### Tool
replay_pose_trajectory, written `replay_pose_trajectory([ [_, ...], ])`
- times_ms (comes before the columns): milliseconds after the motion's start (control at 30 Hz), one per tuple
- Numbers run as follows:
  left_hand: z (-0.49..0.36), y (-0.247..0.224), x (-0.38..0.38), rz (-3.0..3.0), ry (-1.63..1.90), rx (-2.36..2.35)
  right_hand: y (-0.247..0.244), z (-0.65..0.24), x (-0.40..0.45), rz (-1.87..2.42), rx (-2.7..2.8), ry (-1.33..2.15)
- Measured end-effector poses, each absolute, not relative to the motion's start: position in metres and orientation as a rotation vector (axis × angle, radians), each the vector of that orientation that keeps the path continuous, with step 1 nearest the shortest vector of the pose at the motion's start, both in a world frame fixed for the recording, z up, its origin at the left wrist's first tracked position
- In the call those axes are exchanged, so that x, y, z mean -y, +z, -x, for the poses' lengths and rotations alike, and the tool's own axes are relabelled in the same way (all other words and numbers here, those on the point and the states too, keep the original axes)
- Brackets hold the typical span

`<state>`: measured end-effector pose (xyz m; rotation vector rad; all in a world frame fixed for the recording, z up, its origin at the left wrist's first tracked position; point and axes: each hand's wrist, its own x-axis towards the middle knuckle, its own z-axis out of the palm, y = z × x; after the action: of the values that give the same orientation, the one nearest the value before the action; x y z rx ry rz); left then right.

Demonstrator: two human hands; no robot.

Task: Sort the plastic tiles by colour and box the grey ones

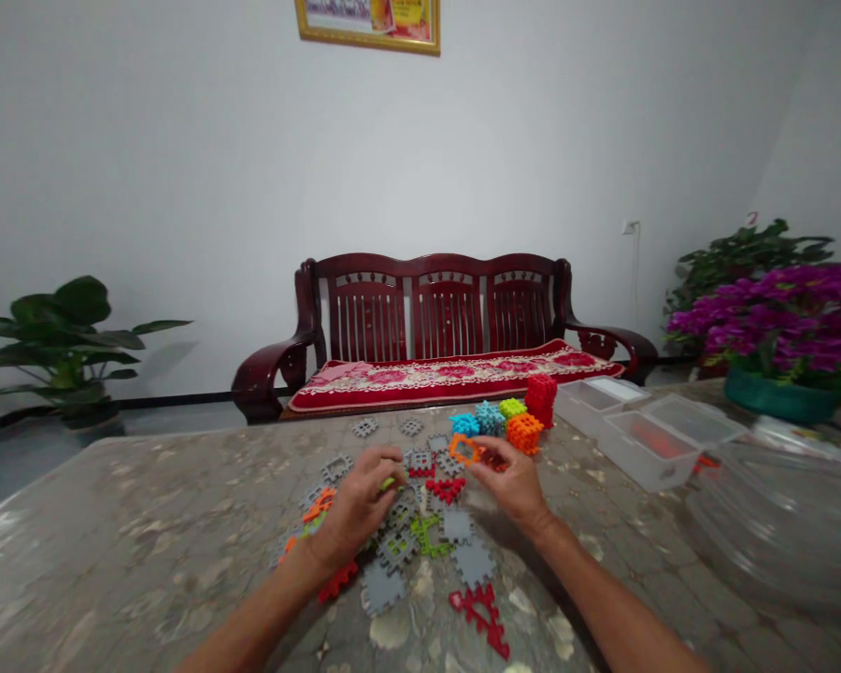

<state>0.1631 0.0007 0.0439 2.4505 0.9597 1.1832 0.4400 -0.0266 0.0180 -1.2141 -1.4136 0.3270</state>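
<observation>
My right hand (511, 481) pinches an orange interlocking building piece (464, 451), a flat frame with notched edges, above the far side of the pile. Over the middle of the pile, my left hand (361, 505) has its fingers curled, and a bit of a green interlocking piece (391, 483) shows between them; most of it is hidden. Under and around both hands lie many loose flat pieces: grey squares (383, 587), a green frame (431, 536), a red triangular frame (481, 617) nearest me, and orange ones (319, 505) beside my left wrist.
Behind my right hand stand built cubes: blue (491, 418), orange (524, 433) and a taller red block (540, 402). Clear plastic boxes (648, 449) and a large clear lid (777, 523) lie on the right of the table (147, 561). A flower pot (777, 397) stands beyond.
</observation>
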Motion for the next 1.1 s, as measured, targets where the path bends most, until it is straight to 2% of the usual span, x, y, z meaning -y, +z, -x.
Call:
replay_pose_trajectory([
  [133,-0.108,0.042,-0.025,-2.254,1.241,-1.486,0.028,-0.499,0.014,1.534,1.159,-0.079],
  [267,-0.056,0.012,-0.05,-1.906,1.235,-1.878,0.037,-0.53,0.014,1.812,1.09,-0.311],
  [400,-0.039,-0.007,-0.06,-1.815,1.067,-1.928,0.038,-0.53,0.013,1.881,1.178,-0.43],
  [567,-0.044,-0.008,-0.061,-1.858,1.064,-1.869,0.032,-0.532,0.005,1.91,1.213,-0.559],
  [733,-0.042,-0.012,-0.062,-1.857,1.073,-1.876,0.029,-0.529,0.006,1.816,1.268,-0.573],
  [867,-0.043,-0.009,-0.068,-1.866,0.985,-1.933,0.022,-0.499,0.015,1.443,1.528,-0.436],
  [967,-0.054,0.0,-0.08,-2.04,0.862,-1.921,0.011,-0.472,0.023,1.236,1.772,-0.28],
  [1100,-0.08,0.014,-0.111,-2.305,0.623,-1.806,0.0,-0.452,0.029,1.194,1.837,-0.275],
])
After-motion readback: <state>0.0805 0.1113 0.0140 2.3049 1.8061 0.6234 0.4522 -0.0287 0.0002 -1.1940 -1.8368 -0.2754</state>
